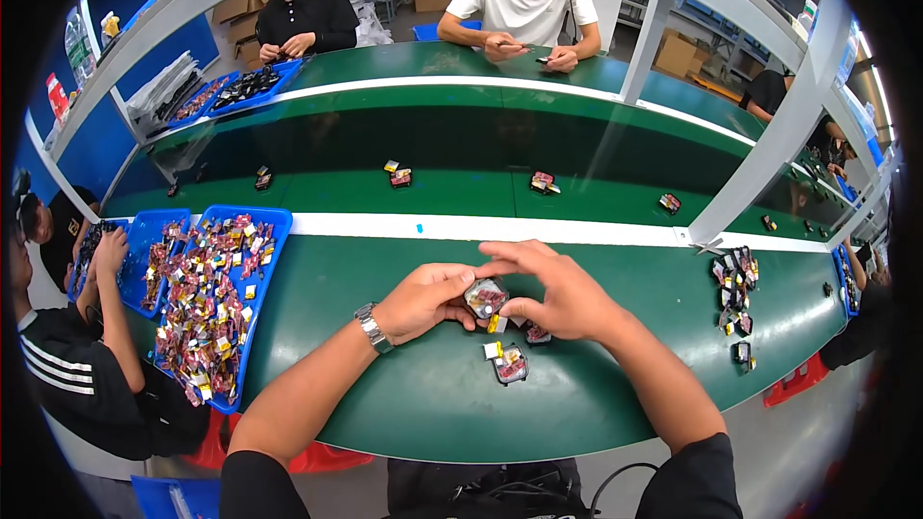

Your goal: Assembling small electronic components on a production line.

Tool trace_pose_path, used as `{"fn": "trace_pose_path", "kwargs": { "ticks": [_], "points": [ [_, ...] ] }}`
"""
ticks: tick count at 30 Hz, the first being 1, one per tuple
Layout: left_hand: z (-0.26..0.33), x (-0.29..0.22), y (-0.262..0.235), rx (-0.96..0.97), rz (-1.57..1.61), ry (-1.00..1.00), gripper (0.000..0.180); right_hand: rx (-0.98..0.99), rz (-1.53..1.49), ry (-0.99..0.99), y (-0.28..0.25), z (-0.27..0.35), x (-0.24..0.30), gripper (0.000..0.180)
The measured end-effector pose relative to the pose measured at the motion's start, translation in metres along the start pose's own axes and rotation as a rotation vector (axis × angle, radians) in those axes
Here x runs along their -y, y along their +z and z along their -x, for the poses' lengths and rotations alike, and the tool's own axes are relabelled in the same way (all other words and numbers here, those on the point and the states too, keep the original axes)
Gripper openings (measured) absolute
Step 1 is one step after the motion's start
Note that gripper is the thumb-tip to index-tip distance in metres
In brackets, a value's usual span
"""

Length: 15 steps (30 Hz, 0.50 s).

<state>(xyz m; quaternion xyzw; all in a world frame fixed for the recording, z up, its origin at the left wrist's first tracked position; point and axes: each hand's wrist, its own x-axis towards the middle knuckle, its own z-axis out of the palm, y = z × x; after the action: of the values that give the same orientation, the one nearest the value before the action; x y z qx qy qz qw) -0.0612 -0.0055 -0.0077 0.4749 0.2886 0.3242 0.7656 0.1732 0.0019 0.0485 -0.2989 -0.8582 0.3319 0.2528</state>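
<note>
My left hand (426,300) and my right hand (558,290) meet over the green bench and together pinch a small square part (486,298) with a silvery face, red wiring and a yellow tag. A metal watch sits on my left wrist. Just below the hands lies another such part (510,364) with a yellow-and-white tab beside it. A third small part (536,333) peeks out under my right hand.
A blue tray (264,274) heaped with several of the same parts stands at my left, another blue tray beyond it. Parts ride the dark conveyor (481,149). A cluster of parts (735,303) lies at right. Other people work across and beside me.
</note>
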Motion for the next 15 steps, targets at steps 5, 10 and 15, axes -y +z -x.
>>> {"fn": "trace_pose_path", "kwargs": {
  "ticks": [5,10,15],
  "points": [
    [-0.002,0.002,-0.002,-0.089,0.038,0.042,0.041,-0.064,0.051,0.029,0.012,0.005,-0.011,0.063],
    [-0.003,0.003,0.005,-0.192,0.003,0.061,0.036,-0.161,0.217,-0.196,0.019,0.008,-0.015,0.032],
    [-0.003,0.003,0.009,-0.200,-0.094,0.060,0.032,-0.218,0.223,-0.158,0.026,0.005,-0.026,0.015]
  ]
}}
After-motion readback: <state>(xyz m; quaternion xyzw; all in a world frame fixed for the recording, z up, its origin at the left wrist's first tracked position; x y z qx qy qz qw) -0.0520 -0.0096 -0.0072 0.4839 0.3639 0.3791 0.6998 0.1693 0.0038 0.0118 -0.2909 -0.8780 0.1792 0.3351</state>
